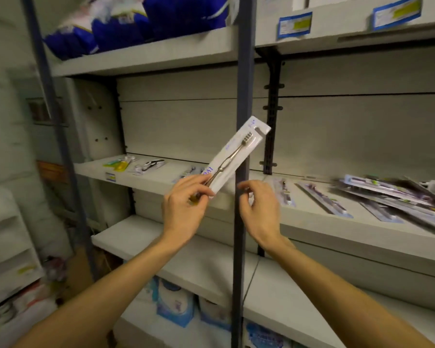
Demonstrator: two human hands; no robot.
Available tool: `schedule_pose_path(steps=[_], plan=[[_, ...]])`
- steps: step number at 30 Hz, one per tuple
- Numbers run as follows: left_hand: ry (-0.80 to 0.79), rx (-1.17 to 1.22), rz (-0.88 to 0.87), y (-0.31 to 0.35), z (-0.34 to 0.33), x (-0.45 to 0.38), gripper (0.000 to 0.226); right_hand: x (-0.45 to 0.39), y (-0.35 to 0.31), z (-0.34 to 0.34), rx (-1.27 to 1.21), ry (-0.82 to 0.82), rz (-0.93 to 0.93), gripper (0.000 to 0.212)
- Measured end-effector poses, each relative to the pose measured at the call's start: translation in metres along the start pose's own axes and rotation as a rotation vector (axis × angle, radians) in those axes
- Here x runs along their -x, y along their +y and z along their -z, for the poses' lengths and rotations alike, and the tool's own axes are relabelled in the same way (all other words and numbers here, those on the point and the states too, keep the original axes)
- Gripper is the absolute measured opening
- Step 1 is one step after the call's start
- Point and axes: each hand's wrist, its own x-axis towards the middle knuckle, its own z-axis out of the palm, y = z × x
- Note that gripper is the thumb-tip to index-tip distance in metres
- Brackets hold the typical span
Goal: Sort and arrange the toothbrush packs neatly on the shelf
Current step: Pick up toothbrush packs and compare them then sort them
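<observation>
Toothbrush pack [239,153] pinched by left hand [183,209], tilted before upright post [240,222]

Two bare forearms, hands [186,202] ungloved, sleeves unseen

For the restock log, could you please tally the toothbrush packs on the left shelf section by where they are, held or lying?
Held in the left hand: 1, the white pack
Lying on the left shelf: 3, yellow-green pack, black-and-white pack, part-hidden pack
Total: 4

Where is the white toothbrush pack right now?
In the head view, the white toothbrush pack is mid-frame, pinched at its lower end by the left hand, tilted up-right across the dark shelf upright.
</observation>
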Motion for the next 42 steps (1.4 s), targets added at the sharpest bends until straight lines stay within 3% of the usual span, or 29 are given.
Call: schedule_pose_path(steps=[3,8,13,17,23,31,35,39,42], plan=[[0.071,-0.054,0.068,-0.034,0.04,0.002,0.018,0.003,-0.037,-0.039,-0.016,-0.038,0.093,0.02],[0.129,-0.157,0.34,-0.091,0.084,-0.006,0.022,-0.005,-0.072,-0.107,0.032,-0.188,0.177,0.026],[0.158,-0.314,0.489,-0.152,0.103,-0.027,0.014,-0.024,-0.072,-0.173,0.092,-0.308,0.242,0.033],[0.093,-0.451,0.552,-0.214,0.1,-0.053,0.025,-0.056,-0.062,-0.23,0.149,-0.396,0.24,0.039],[-0.1,-0.599,0.461,-0.298,0.074,-0.115,0.011,-0.13,-0.034,-0.299,0.177,-0.423,0.169,0.04],[-0.408,-0.729,0.38,-0.387,0.026,-0.168,0.014,-0.184,-0.004,-0.339,0.186,-0.453,-0.02,0.036],[-0.523,-0.759,0.322,-0.397,0.016,-0.177,0.011,-0.193,-0.002,-0.332,0.207,-0.412,-0.067,0.033],[-0.597,-0.758,0.289,-0.393,0.021,-0.181,0.03,-0.192,-0.008,-0.314,0.224,-0.368,-0.096,0.03],[-0.603,-0.685,0.197,-0.377,0.027,-0.178,0.032,-0.178,-0.019,-0.294,0.262,-0.286,-0.083,0.033]])
